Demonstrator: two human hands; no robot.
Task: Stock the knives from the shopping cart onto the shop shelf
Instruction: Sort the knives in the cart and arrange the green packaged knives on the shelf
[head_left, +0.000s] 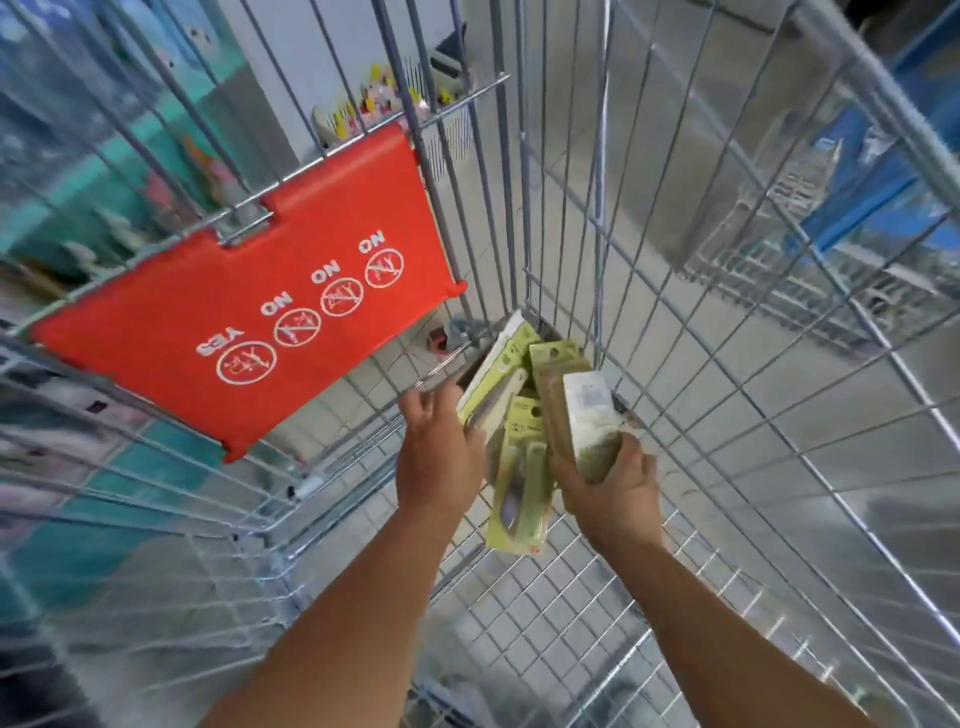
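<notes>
Red plastic, the folded child-seat flap (249, 296), hangs on the left wall of the wire shopping cart (727, 364), printed with yes-and-no pictograms. To its right, both bare hands reach down toward the far corner of the cart floor, where the knives (511, 364) lie in a loose pile of pale green card packs. The left hand (439, 447) has its fingers curled against the leftmost pack, apparently gripping its edge, though the fingertips are hidden behind the card. One pack (519, 483) hangs between the two hands. The right hand (610, 486) is clamped around a stack of packs (582, 415), thumb across the front. The step in hand seems to be gathering the stock from the cart; no shelf is clearly seen. Next, both hands would need a firm hold before lifting the bundle clear of the cart's rim.
</notes>
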